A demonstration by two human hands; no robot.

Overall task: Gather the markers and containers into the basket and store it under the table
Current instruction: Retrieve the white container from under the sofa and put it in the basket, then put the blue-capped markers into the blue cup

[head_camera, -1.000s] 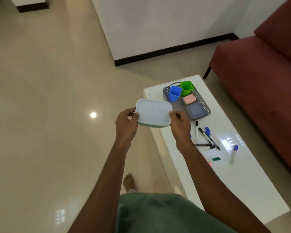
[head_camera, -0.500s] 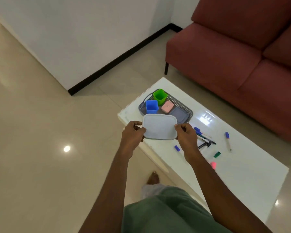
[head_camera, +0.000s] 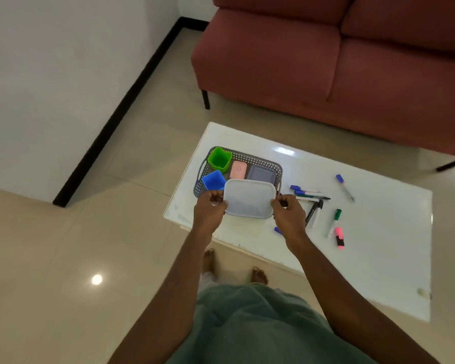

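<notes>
White table (head_camera: 378, 258): both hands grip lidded container (head_camera: 249, 198) above basket (head_camera: 263, 161).

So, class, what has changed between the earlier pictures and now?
The left hand and right hand have carried the white container from beside the table to over the basket's near edge. Grip unchanged; cups and boxes stay in the basket, markers on the table.

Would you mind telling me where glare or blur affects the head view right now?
Head view: a glare patch lies on the white table beyond the basket; a round light reflection marks the floor; the markers look soft, their print unreadable; the white container between left hand and right hand is evenly lit.
</notes>
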